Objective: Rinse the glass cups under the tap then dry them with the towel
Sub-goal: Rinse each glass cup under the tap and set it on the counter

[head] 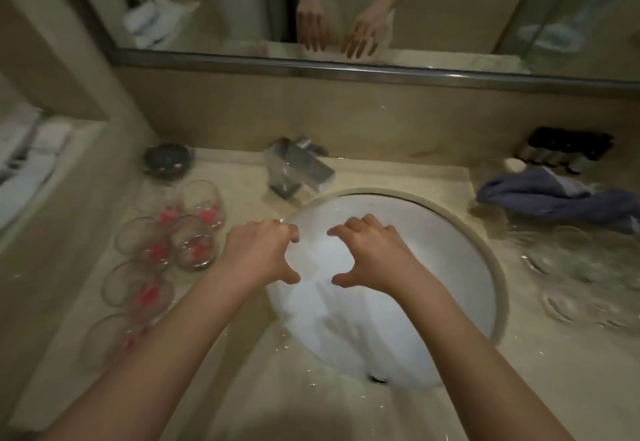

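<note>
On the bathroom worktop (311, 406), both hands hover empty with fingers loosely curled over the sink (498, 267), the cups (166, 250) at nine o'clock, nearest the left hand (259, 253), right hand (370, 253) farther.

Two bare forearms reach forward side by side, the left hand (261, 253) and right hand (369, 255) held palms down and near each other, fingers loosely curled downward and thumbs pointing inward toward one another, neither hand holding anything.
</note>
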{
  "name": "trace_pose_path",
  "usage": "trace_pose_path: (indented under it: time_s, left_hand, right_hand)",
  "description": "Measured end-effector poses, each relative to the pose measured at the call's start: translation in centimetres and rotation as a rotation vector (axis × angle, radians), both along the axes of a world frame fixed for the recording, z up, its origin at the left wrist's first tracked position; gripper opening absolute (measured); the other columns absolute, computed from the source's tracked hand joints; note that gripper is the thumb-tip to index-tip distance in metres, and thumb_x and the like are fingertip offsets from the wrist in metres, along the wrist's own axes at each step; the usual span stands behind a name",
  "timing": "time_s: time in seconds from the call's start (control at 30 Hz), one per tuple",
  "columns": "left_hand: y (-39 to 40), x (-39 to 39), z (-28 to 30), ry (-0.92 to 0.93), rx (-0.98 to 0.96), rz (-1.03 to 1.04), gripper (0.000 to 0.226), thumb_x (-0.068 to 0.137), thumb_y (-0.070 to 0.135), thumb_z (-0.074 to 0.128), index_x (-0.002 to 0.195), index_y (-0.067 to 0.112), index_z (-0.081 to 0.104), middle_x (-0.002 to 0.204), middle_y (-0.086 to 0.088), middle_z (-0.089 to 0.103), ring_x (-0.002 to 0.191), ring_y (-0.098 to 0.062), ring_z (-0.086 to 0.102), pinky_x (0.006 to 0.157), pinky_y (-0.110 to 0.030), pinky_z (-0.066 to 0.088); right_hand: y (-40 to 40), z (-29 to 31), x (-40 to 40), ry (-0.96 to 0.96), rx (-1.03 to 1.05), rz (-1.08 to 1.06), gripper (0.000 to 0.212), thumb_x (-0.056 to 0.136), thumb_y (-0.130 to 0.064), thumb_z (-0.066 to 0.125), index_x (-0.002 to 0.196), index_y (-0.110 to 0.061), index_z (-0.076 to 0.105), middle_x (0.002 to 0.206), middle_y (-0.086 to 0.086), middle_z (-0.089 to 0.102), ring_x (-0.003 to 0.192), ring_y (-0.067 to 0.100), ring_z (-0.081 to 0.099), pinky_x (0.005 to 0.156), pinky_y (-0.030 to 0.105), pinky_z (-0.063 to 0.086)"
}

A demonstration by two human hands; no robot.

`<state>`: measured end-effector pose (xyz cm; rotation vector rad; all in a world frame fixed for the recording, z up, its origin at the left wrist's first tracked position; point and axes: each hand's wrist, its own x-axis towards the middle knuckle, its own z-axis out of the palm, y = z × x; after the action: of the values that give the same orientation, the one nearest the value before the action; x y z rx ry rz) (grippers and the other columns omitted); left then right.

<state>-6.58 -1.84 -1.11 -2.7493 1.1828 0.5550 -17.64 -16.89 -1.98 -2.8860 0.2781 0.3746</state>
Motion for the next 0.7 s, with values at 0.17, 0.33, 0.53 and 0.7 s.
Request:
trace_pose_path:
  time_s: [0.17,0.33,0.53,0.7]
  left_hand:
    - [7.8,2.8,0.7,-0.024,-0.017,0.131,0.062,0.073,0.052,0.076,0.129,0.036,0.055,0.125,0.009,0.060,0.115,-0.016,0.058,0.082,-0.029,0.044]
    - [12.7,4.4,0.8,-0.015,-0.062,0.225,0.060,0.069,0.049,0.077,0.124,0.034,0.057,0.123,0.008,0.059,0.109,-0.019,0.060,0.074,-0.028,0.041]
    - [14.2,6.2,0.5,-0.016,-0.104,0.227,0.063,0.074,0.046,0.076,0.132,0.036,0.053,0.123,0.004,0.061,0.114,-0.021,0.058,0.072,-0.026,0.037]
    - [14.1,8.0,0.1,0.019,-0.154,0.209,0.059,0.074,0.047,0.076,0.128,0.033,0.056,0.120,0.005,0.060,0.114,-0.020,0.056,0.074,-0.029,0.037]
  right_hand:
    - [7.5,0.2,4.7,-0.007,0.060,0.099,0.073,0.082,-0.044,0.070,0.145,-0.026,0.037,0.139,0.000,0.045,0.129,0.022,0.036,0.098,0.040,0.038]
    - [12.2,-0.3,7.8,0.005,0.062,0.129,0.074,0.081,-0.043,0.071,0.144,-0.025,0.038,0.136,0.002,0.047,0.126,0.023,0.039,0.095,0.039,0.041]
    - [14.1,-0.9,10.4,0.003,0.049,0.066,0.074,0.081,-0.042,0.072,0.143,-0.021,0.039,0.131,0.004,0.050,0.121,0.025,0.043,0.090,0.038,0.044]
    - [15.0,-1.6,12.1,0.005,0.060,0.033,0.072,0.081,-0.038,0.073,0.142,-0.021,0.040,0.128,0.004,0.052,0.118,0.024,0.045,0.087,0.038,0.045]
